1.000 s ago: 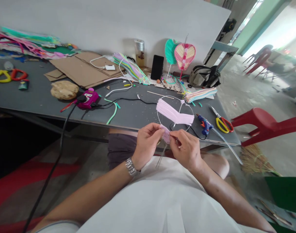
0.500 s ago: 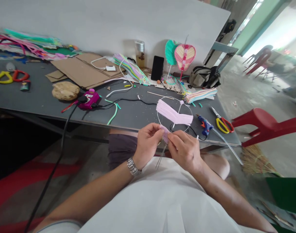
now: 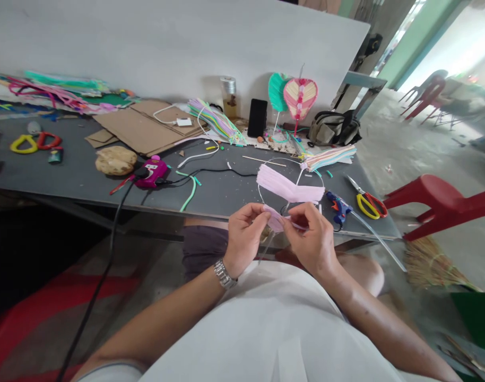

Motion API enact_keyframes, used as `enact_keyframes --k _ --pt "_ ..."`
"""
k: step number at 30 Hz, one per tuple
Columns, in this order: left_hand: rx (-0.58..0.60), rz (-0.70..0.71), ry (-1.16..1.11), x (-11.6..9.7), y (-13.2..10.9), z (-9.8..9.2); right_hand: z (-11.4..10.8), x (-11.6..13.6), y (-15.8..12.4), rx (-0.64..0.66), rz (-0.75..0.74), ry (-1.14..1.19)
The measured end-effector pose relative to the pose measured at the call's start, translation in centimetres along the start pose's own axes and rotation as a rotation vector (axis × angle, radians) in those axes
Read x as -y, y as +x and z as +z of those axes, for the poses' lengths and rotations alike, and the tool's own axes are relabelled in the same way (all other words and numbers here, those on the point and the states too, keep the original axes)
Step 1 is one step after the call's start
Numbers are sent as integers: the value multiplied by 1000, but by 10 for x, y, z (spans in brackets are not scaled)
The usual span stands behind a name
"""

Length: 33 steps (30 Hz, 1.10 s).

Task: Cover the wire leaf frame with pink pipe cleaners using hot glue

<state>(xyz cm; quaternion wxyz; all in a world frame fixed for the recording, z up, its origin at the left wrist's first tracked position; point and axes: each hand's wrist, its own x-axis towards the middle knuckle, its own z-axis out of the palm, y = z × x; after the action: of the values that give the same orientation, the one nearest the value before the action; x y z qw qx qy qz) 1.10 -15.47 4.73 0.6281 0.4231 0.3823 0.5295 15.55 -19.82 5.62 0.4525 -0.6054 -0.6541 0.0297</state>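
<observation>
Head view, lower centre of the frame: one person's two hands are raised just over the near edge of a grey table point(image 3: 210, 199). The left hand point(image 3: 244, 239), wearing a metal wristwatch point(image 3: 223, 274), and the right hand point(image 3: 312, 241) meet on one short pink strip point(image 3: 275, 218). The left fingers point(image 3: 253, 213) are closed in a firm pinch on its near end. The right fingers point(image 3: 300, 213) are closed on the same strip, with only a narrow opening at the fingertips.

The strip joins one wire loop point(image 3: 290, 158), which lies just beyond the fingers, away from the person. Its long axis runs from the far side of the loop down toward the lap, ending in thin stems point(image 3: 267, 246) between the hands. A wider pink band point(image 3: 286, 187) crosses the loop on a slant. The left hand appears slightly nearer the stems; the right is nearer the band's right end.

Count to the right of the hands: one blue glue gun point(image 3: 338, 208), one pair of yellow-and-red-handled scissors point(image 3: 367, 206). Upper centre: two finished fan shapes, one teal point(image 3: 277, 91), one pink point(image 3: 300, 98), plus one phone point(image 3: 257, 118) and one jar point(image 3: 228, 97).
</observation>
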Motion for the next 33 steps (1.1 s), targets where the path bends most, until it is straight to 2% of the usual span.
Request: enact_keyframes --k 3,5,8,10,12,15,17,19,22,27,33 --pt "-36 103 65 2 5 -3 0 -4 2 -17 55 11" --pt "-43 164 114 5 8 -6 -2 -5 3 -40 35 8" --pt "-73 231 119 8 13 -10 -8 -6 -3 -126 -127 -43" --pt "-112 242 58 8 18 -11 -8 -9 -15 -102 -200 -24" --pt "-133 209 -32 8 22 -11 -2 -16 -28 -13 -101 86" --pt "-70 108 -161 8 21 -6 13 -28 -38 123 215 451" --pt "-11 58 -190 11 15 -1 22 -32 -35 126 335 725" --pt "17 33 -166 15 7 4 27 -31 -28 53 398 894" --pt "31 -13 -121 22 -1 8 30 -27 -19 -46 467 945" --pt "38 -19 -124 26 -1 11 31 -24 -22 -102 467 941" --pt "43 -53 -121 25 -1 15 25 -29 -28 -48 535 905"
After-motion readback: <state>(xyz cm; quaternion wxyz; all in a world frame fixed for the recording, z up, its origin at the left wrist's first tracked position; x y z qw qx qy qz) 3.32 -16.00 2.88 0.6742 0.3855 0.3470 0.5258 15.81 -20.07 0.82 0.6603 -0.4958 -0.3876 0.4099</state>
